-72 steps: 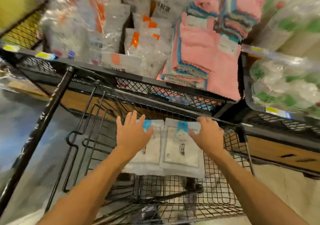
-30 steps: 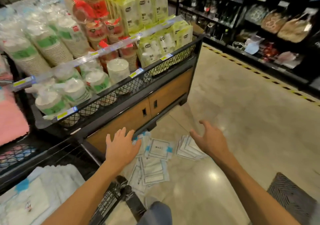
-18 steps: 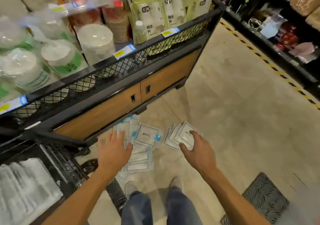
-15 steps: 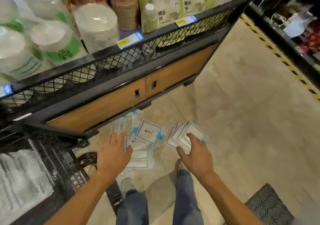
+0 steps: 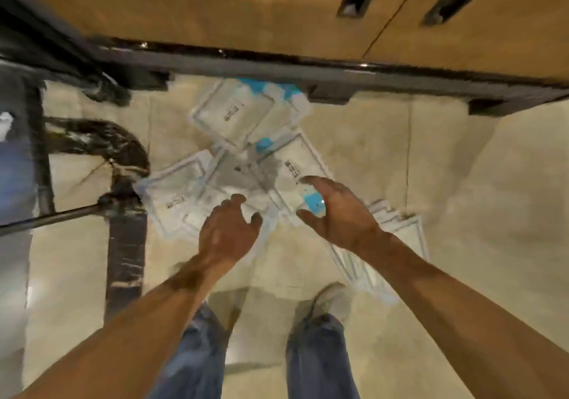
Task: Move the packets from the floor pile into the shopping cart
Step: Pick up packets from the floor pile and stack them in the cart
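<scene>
left hand [image 5: 228, 232] fingers loosely curled, holding nothing, over near edge of packets [image 5: 237, 152] on floor [image 5: 462, 214] | right hand [image 5: 335, 211] spread, empty, above blue-tabbed packet | second fanned stack [image 5: 400, 226] under right wrist | packets white, flat, blue corners, overlapping

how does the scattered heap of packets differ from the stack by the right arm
The scattered heap sprawls at mixed angles below the cabinet, showing faces and blue corners; the stack is fanned neatly, showing mostly edges. Both hands hover over the heap; the right arm partly covers the stack. Both hold white flat packets on the floor.
</scene>
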